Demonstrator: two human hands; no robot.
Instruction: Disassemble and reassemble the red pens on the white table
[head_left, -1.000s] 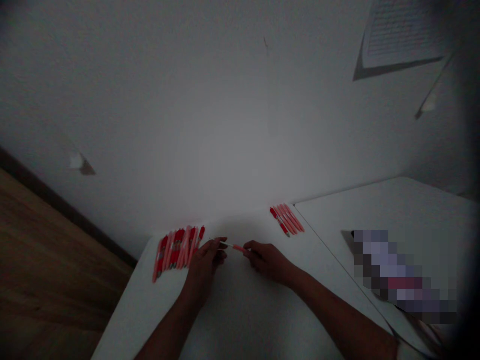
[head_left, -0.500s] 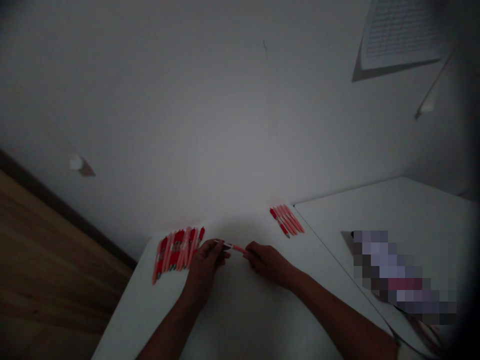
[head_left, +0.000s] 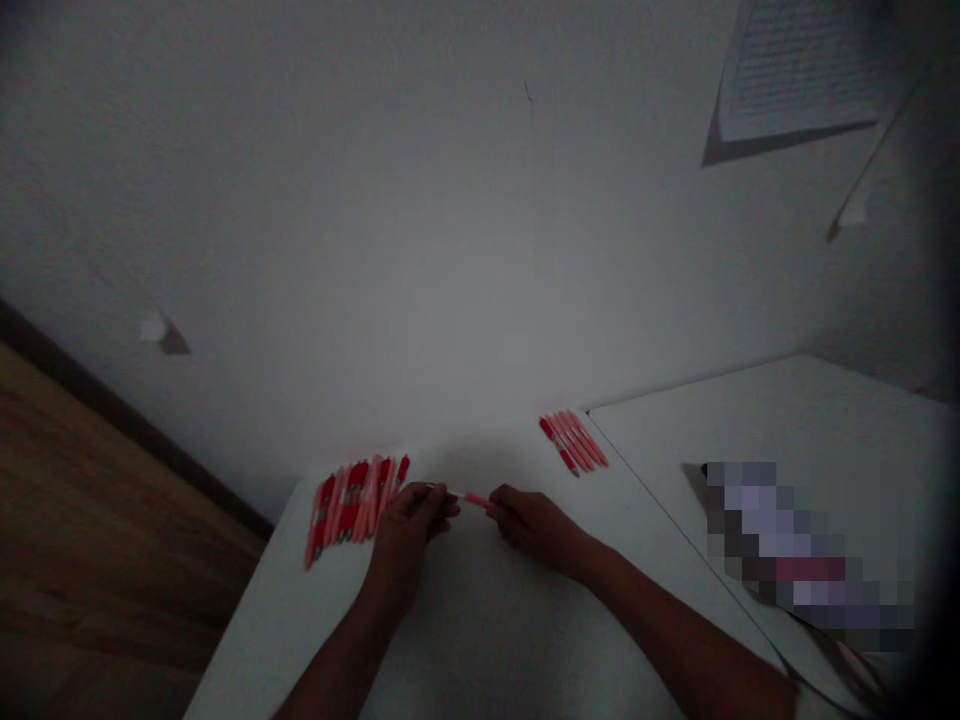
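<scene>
Between my two hands a pink pen (head_left: 474, 499) is held nearly level above the table, its pink part to the right and a thin pale part to the left. My left hand (head_left: 409, 530) pinches the pale end between thumb and fingers. At the pink end, the fingertips of my right hand (head_left: 529, 520) are closed round the barrel. Just left of my left hand lies a row of several red and pink pens (head_left: 349, 505), partly hidden behind it. A smaller group of pink pens with one red pen (head_left: 559, 446) lies beyond my right hand.
The white table (head_left: 480, 640) meets a grey wall (head_left: 450, 250) at the back. On the right a seam separates a second white tabletop (head_left: 675, 420), where a blurred-out object (head_left: 787, 550) lies. Wooden panelling (head_left: 90, 520) is at the left, and a printed sheet (head_left: 802, 75) hangs top right.
The dark grip or tip beside my left fingers no longer shows; a thin pale section is seen there now. Both hands have hardly moved.
</scene>
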